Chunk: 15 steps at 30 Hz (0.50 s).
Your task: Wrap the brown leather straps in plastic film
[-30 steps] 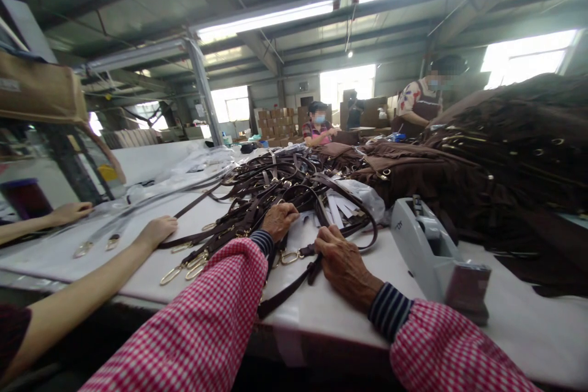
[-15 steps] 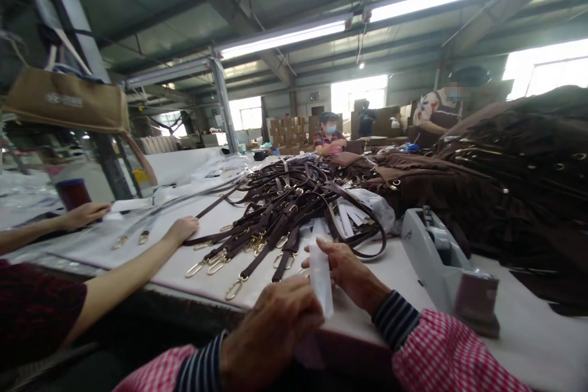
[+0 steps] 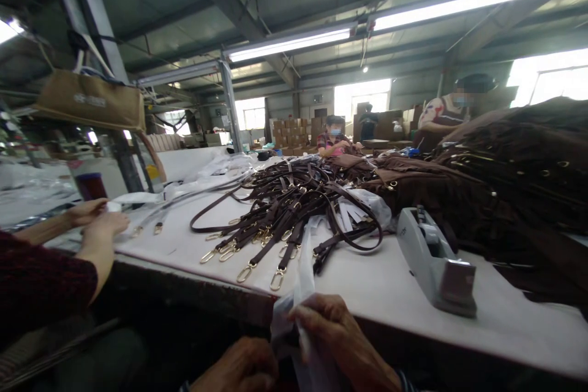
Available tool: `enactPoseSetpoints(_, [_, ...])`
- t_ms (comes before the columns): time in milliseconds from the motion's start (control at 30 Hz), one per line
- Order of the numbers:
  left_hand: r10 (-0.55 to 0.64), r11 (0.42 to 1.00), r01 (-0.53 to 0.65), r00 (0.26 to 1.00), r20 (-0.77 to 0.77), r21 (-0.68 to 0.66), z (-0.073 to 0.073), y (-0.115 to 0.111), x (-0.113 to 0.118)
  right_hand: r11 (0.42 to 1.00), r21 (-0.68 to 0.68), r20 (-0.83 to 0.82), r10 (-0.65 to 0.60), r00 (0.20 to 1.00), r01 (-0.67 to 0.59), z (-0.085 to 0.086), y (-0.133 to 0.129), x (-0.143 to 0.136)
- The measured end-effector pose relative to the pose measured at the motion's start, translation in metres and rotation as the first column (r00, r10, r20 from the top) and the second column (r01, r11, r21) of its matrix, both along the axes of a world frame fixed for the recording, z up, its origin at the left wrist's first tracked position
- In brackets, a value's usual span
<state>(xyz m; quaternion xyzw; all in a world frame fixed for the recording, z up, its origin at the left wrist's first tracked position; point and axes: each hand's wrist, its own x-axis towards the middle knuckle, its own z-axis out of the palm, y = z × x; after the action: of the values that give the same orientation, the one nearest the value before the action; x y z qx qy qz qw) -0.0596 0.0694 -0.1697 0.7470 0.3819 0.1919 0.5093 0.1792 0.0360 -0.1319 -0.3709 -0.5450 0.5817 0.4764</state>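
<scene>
A translucent white plastic strip (image 3: 305, 263) runs from the table down past its front edge. My right hand (image 3: 337, 331) pinches it between thumb and fingers just beyond the edge. Low in the view, my left hand (image 3: 243, 364) is beside the lower part of the plastic, its fingers curled; what they hold, if anything, is hidden. Ahead on the white table (image 3: 367, 282) lies a heap of dark brown straps (image 3: 289, 196) with gold clasps (image 3: 277, 278), some pointing toward me.
A grey tape dispenser (image 3: 432, 263) stands at the right. Brown bags (image 3: 519, 165) are piled behind it. At the left, another person's hands (image 3: 103, 220) hold something white. Two people (image 3: 335, 138) are at the far side. A tan bag (image 3: 92, 101) hangs upper left.
Both my hands have moved down and nearer to me, the right one drawing the plastic past the table edge. The neighbouring person's hand has left the straps and joined the other at the left.
</scene>
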Motion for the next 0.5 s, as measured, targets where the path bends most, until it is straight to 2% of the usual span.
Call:
enactPoseSetpoints(33, [0.011,0.999,-0.010,1.000,0.020,-0.042,0.003,-0.004,0.002,0.998,0.059,0.078,-0.015,0.997,0.010,-0.009,-0.011,-0.004])
enactPoseSetpoints(100, [0.121,0.978,-0.091,0.981,0.153,-0.190,0.006,-0.015,0.013,0.989,0.146,0.179,-0.034,0.983,0.008,-0.027,-0.027,-0.010])
enactPoseSetpoints(200, [0.307,0.896,-0.148,0.889,0.341,-0.419,0.006,-0.030,0.036,0.975,0.220,0.274,-0.041,0.961,-0.021,-0.059,-0.040,-0.019])
enactPoseSetpoints(267, [0.365,0.861,-0.142,0.841,0.399,-0.488,0.008,-0.035,0.048,0.958,0.282,0.433,-0.075,0.898,-0.056,-0.083,-0.041,-0.024])
enactPoseSetpoints(333, [0.372,0.866,-0.122,0.805,0.461,-0.485,0.018,-0.035,0.054,0.950,0.282,0.630,-0.076,0.773,-0.136,-0.106,-0.037,-0.027])
enactPoseSetpoints(367, [0.357,0.877,-0.099,0.790,0.499,-0.470,0.025,-0.035,0.055,0.949,0.273,0.677,-0.072,0.733,-0.159,-0.116,-0.034,-0.027])
enactPoseSetpoints(433, [0.319,0.905,-0.066,0.759,0.567,-0.421,0.043,-0.031,0.055,0.949,0.255,0.729,-0.063,0.681,-0.185,-0.128,-0.026,-0.028])
enactPoseSetpoints(500, [0.304,0.926,-0.080,0.740,0.600,-0.370,0.062,-0.029,0.053,0.947,0.264,0.748,-0.082,0.658,-0.183,-0.133,-0.017,-0.027])
